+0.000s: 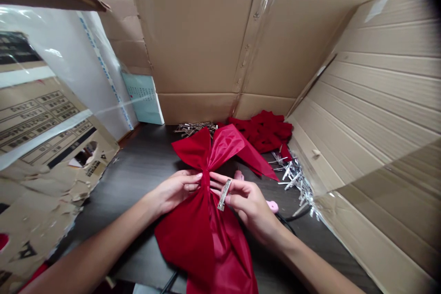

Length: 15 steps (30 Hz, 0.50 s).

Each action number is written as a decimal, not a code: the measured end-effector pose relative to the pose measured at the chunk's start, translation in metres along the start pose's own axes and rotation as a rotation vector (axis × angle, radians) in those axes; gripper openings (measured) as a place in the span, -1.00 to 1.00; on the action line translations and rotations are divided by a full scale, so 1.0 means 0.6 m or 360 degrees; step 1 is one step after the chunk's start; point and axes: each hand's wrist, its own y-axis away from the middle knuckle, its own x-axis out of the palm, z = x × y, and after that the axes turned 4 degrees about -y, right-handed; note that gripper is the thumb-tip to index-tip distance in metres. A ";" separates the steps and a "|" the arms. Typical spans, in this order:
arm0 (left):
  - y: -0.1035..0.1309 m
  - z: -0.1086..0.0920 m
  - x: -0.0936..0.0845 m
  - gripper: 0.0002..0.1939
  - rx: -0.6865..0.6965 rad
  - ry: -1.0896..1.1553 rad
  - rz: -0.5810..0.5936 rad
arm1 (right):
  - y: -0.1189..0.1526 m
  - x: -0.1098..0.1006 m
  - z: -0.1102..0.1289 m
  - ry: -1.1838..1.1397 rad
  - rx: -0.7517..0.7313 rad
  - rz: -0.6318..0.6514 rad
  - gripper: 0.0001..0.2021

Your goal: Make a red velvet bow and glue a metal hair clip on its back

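A large red fabric bow (pixel 188 239) is spread over the dark table, its loops and tails meeting at a pinched middle. My left hand (pixel 174 191) is closed on that middle from the left, thumb against the gathered cloth. From the right, my right hand (pixel 250 202) holds a small metal hair clip (pixel 223 195) between thumb and fingers, while its outstretched fingertips touch the bow's middle. Partly hidden behind my right hand lies a pink tool (pixel 272 206) with a black cord.
Cardboard walls (pixel 200 36) enclose the table (pixel 138 156). At the back are a pile of red fabric pieces (pixel 265 131) and a heap of metal clips (pixel 195 128). Silver strips (pixel 296 179) lie along the right wall. A light blue booklet (pixel 143 96) leans at the back left.
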 end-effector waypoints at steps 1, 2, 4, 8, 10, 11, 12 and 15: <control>0.001 0.000 0.000 -0.89 -0.0021 0.0001 0.0077 | 0.000 0.002 0.002 -0.0014 -0.0002 0.0010 -0.89; 0.002 -0.001 0.000 -0.85 -0.0039 -0.0001 0.0172 | 0.001 0.004 0.004 -0.0021 0.0003 0.0018 -0.89; 0.004 -0.001 0.001 -0.78 -0.0047 -0.0009 0.0364 | 0.001 0.006 0.007 -0.0015 0.0024 0.0036 -0.90; 0.009 0.001 0.007 -0.75 0.0029 -0.0025 0.0414 | 0.000 0.002 0.008 0.0062 0.0016 0.0069 -0.92; 0.013 0.002 0.012 -0.77 0.0074 -0.0015 0.0379 | -0.001 -0.001 0.010 0.0103 -0.0008 0.0067 -0.90; 0.016 0.001 0.015 -0.77 0.0087 -0.0007 0.0385 | -0.001 -0.002 0.011 0.0139 -0.0014 0.0061 -0.86; 0.019 0.001 0.018 -0.78 0.0094 0.0001 0.0399 | -0.002 -0.003 0.013 0.0195 -0.0021 0.0051 -0.83; 0.028 -0.004 0.026 -0.79 0.0124 -0.0001 0.0371 | -0.002 -0.003 0.023 0.0471 -0.0083 -0.0017 -0.80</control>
